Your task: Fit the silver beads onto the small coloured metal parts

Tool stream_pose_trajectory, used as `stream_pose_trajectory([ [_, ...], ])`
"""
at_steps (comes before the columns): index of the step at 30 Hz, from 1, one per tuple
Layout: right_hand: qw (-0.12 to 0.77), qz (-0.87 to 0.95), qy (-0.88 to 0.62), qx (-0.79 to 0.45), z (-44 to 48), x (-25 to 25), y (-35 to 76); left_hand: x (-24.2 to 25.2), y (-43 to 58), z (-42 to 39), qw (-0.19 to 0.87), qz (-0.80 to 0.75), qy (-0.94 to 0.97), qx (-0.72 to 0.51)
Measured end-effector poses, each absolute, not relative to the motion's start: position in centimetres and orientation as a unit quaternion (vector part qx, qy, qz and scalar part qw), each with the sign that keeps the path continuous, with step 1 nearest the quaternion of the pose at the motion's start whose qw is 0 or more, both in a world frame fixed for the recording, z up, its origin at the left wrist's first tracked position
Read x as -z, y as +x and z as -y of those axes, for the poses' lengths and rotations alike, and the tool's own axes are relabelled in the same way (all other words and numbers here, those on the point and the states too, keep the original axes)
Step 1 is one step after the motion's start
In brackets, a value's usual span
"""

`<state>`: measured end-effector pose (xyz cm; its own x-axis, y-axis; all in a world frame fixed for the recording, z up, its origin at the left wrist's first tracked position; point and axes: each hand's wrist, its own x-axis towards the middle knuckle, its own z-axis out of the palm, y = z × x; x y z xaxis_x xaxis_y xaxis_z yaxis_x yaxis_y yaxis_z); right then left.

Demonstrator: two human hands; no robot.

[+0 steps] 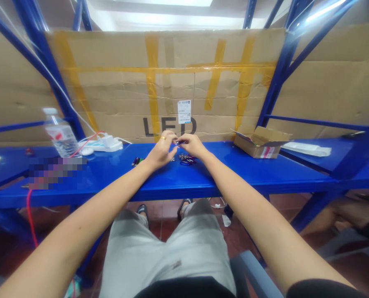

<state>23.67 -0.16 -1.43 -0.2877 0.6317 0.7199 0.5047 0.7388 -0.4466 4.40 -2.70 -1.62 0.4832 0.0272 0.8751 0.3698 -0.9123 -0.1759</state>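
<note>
Above the blue tabletop (pixel 110 178), my left hand (pixel 165 150) and my right hand (pixel 191 145) meet at the fingertips. Both are closed in a pinch around a small shiny piece, too small to name. A ring sits on a left finger. Just below my right hand lies a pile of small metal pieces (pixel 187 159) with dark, blue and reddish parts. A few small coloured pieces (pixel 137 161), dark and green, lie beside my left wrist. Loose tiny bits are under the left fingers, partly hidden.
An open cardboard box (pixel 259 142) stands at the right, near a white packet (pixel 308 149). A clear bottle (pixel 60 134), a white power strip (pixel 105 143) and a red cable (pixel 31 219) are at the left. Behind rises a large cardboard panel (pixel 119 91) between blue posts.
</note>
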Motion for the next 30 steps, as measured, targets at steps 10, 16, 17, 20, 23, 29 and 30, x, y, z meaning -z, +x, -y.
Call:
stream_pose_trajectory([
  [10, 0.476, 0.802, -0.358, -0.047, -0.01, 1.5, 23.71, 1.67, 4.63, 2.94, 0.174, 0.123, -0.858, 0.467],
  [16, 0.473, 0.804, -0.357, -0.043, 0.03, 1.49, 23.72, 1.83, 4.62, 2.9, 0.179, 0.13, -0.861, 0.459],
  [17, 0.471, 0.805, -0.358, -0.042, 0.1, 1.44, 23.73, 1.85, 4.64, 2.92, 0.18, 0.133, -0.862, 0.456],
  [20, 0.465, 0.809, -0.358, -0.035, 0.34, 1.29, 23.74, 1.87, 4.72, 2.96, 0.183, 0.135, -0.862, 0.453],
  [23, 0.461, 0.812, -0.356, -0.03, 0.45, 1.24, 23.72, 1.86, 4.77, 2.93, 0.178, 0.132, -0.859, 0.462],
  [29, 0.48, 0.8, -0.359, -0.031, -0.02, 1.53, 23.73, 1.86, 4.46, 2.6, 0.186, 0.169, -0.842, 0.477],
  [30, 0.481, 0.799, -0.358, -0.032, -0.08, 1.56, 23.73, 1.87, 4.39, 2.52, 0.197, 0.18, -0.841, 0.47],
])
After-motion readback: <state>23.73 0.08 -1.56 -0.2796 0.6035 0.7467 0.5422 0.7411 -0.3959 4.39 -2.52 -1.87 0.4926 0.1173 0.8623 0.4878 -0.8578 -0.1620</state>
